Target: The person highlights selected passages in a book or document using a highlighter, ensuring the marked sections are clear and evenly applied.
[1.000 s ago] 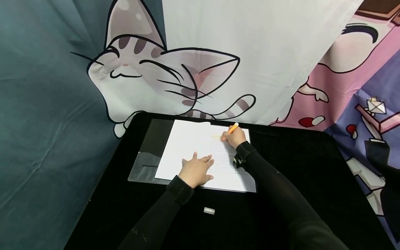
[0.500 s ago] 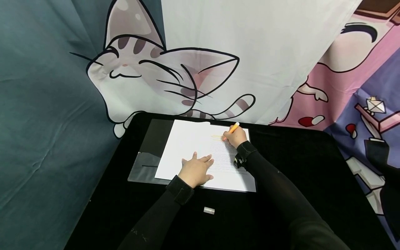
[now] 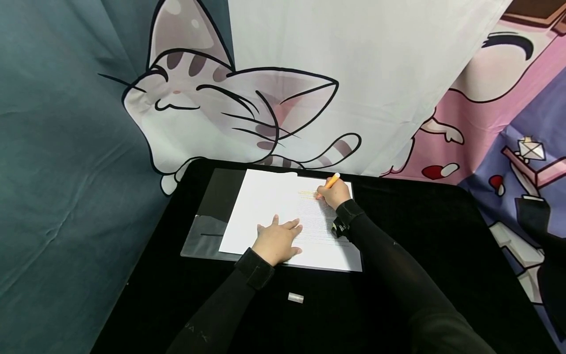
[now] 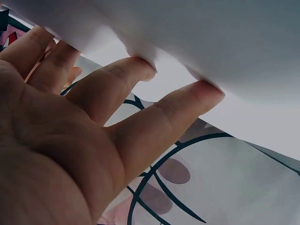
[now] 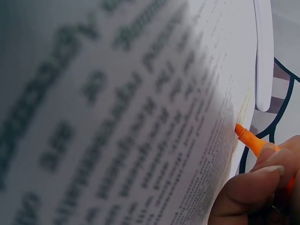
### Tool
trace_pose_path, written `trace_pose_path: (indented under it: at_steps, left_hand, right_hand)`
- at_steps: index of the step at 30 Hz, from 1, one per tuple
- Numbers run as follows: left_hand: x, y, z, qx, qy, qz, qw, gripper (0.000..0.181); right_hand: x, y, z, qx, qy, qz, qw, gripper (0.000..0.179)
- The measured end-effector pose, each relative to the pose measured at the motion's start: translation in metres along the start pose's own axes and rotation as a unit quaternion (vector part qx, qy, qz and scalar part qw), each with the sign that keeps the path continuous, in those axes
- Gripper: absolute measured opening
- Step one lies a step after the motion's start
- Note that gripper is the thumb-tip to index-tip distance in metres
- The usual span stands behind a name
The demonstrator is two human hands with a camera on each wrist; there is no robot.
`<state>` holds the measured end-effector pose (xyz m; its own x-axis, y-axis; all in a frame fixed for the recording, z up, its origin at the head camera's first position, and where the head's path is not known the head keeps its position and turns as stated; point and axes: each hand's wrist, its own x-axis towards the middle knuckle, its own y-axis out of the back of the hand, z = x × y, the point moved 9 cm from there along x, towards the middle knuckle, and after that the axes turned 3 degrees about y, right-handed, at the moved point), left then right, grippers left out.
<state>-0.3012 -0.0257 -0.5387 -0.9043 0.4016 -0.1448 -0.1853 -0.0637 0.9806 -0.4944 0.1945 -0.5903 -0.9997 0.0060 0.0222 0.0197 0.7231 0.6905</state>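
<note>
My right hand (image 3: 334, 193) has its fingers pinched around an orange marker (image 5: 253, 142), its tip at the printed page (image 3: 316, 231), beside yellowish lines (image 3: 306, 192) near the far edge. My left hand (image 3: 275, 242) lies with its fingers apart on the blank page (image 3: 263, 201), reaching toward the print.

Were that left hand to ease off, I judge the paper could slide and my stroke stray onto neighbouring lines, which sit close together. Leaving the tip in one spot might blot; dragging my sleeve (image 3: 393, 255) over fresh ink could smear it. A small pale cylinder (image 3: 296, 298), perhaps the marker's cap, lies near me, where a forearm bump could roll it away.

A dark, partly see-through folder (image 3: 199, 246) sticks out to the left under the paper, flat on the black worktop (image 3: 442, 231). Behind hangs a cloth (image 3: 376, 73) printed with a cat, pink and purple to the right, teal to the left.
</note>
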Motion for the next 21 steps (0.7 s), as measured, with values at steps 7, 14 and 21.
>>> trace_pose_path:
  at_steps: [7, 14, 21]
  left_hand:
    - [-0.008, 0.01, 0.003, 0.002, 0.006, -0.014, 0.9999, 0.07]
    - [-0.008, 0.009, 0.003, 0.001, 0.006, -0.011, 0.9999, 0.07]
    - [-0.011, 0.014, 0.005, -0.007, 0.001, -0.004, 1.0, 0.068]
  right_hand:
    - [-0.004, 0.003, -0.005, 0.0, 0.0, 0.002, 1.0, 0.035]
    - [-0.003, 0.003, -0.001, 0.003, -0.005, 0.004, 1.0, 0.034]
    - [0.005, 0.001, 0.013, 0.003, -0.02, 0.004, 0.9998, 0.031]
